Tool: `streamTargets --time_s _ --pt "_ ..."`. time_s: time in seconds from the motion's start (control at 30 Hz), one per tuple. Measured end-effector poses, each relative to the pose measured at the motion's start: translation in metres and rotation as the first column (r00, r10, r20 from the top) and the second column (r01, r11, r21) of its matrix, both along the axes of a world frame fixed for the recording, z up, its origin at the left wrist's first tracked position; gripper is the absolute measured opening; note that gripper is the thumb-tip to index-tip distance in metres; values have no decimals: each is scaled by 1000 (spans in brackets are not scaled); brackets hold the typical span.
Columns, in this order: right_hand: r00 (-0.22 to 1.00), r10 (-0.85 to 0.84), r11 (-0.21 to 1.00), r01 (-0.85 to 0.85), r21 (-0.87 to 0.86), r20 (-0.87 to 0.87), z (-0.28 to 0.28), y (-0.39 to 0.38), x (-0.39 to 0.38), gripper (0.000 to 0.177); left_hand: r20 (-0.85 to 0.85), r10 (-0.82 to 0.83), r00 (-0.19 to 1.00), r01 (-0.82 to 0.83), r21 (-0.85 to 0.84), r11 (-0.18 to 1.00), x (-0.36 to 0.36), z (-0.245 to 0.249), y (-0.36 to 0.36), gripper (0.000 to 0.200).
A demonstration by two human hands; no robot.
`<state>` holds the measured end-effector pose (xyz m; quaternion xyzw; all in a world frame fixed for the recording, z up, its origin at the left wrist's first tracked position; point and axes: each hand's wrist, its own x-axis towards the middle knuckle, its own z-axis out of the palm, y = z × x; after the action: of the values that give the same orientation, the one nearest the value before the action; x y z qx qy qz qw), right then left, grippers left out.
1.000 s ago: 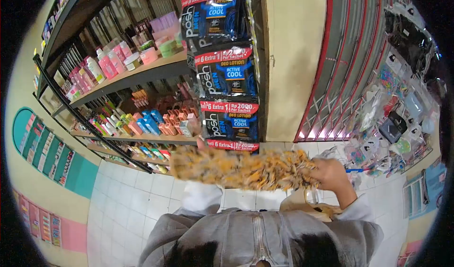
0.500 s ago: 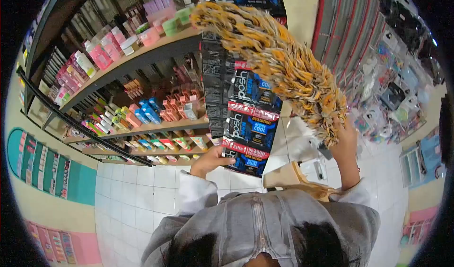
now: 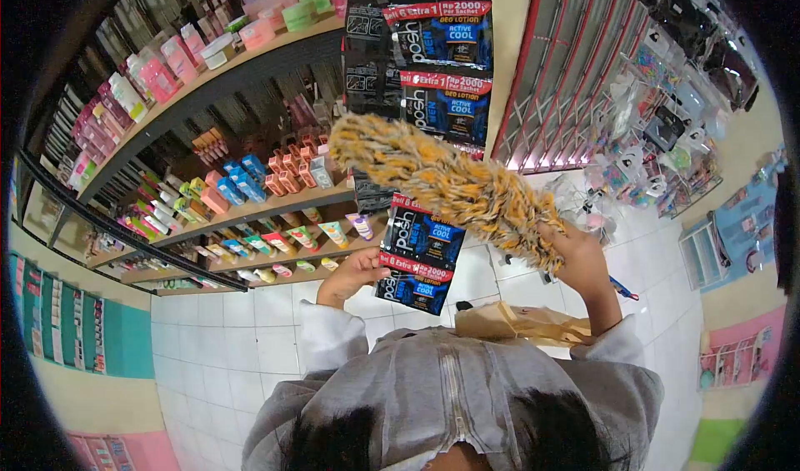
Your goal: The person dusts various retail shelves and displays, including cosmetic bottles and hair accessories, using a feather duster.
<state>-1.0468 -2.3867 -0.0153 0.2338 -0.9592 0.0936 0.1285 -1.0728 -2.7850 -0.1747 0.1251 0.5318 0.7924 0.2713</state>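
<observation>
While the left hand (image 3: 350, 278) pinches slippery-looking sachets (image 3: 425, 239), the right hand (image 3: 579, 261) probably has the light, soft duster (image 3: 450, 179) by its hidden handle, best spot imo.

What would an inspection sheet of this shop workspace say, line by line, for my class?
Surface: white tiled floor; shelves stocked with bottles and tubes.
Things in use: fluffy duster crossing in front of Posh Men sachet strip.
Clutter: tan bag below the right hand.
Hands: right fingers grip the duster's end; left hand holds the strip's lower part.
Cables: nothing seen.
Surroundings: red-edged folding gate, packaged accessories.
</observation>
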Motion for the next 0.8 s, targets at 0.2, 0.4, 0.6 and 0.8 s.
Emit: streamTargets --time_s 0.2,0.4,0.6,0.8 --pt "994 48 996 -41 -76 101 -16 -3 23 60 59 3 998 -6 61 998 10 -13 -7 31" --pt "957 10 995 18 -95 291 -22 4 41 54 92 -6 996 19 -149 989 2 -13 -12 37" --pt "990 76 968 -45 -246 119 -18 33 61 53 -219 335 916 -377 -191 906 -56 -14 -25 27" --pt "944 -307 394 243 -886 123 -31 26 53 25 -487 560 670 -674 -81 735 -93 77 11 30"
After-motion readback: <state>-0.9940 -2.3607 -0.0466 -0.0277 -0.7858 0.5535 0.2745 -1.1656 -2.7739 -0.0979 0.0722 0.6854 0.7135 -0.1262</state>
